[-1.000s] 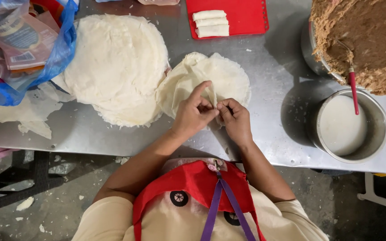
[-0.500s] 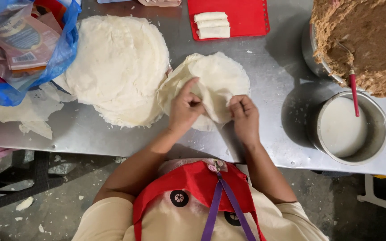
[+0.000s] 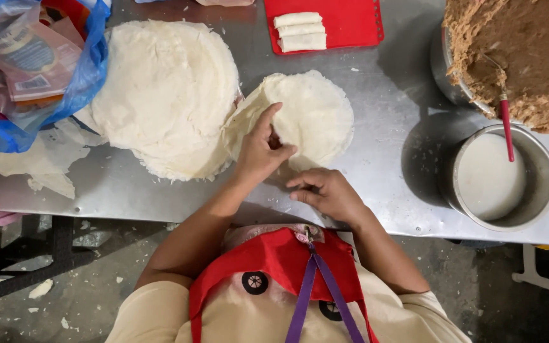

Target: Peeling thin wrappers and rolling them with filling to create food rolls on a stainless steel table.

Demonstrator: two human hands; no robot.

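Thin dough wrapper (image 3: pixel 309 117) pinched in left hand (image 3: pixel 258 152), right hand (image 3: pixel 325 190) flat, empty on steel table (image 3: pixel 382 184). Best peeled slowly, avoided tearing.

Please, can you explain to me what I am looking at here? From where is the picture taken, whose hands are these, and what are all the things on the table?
The picture comes from one camera worn on a person's head, looking straight down. No machine is here, only two bare hands.

The left hand pinches the edge of a thin round wrapper sheet lying on the metal table. The right hand rests flat on the table by the sheet's near edge and holds nothing.

To the left lies a big stack of wrapper sheets, with a blue plastic bag of packets beyond it. At the top, a red tray carries three finished rolls. On the right stand a bowl of brown filling and a metal pot of white liquid with a red-handled tool in it.
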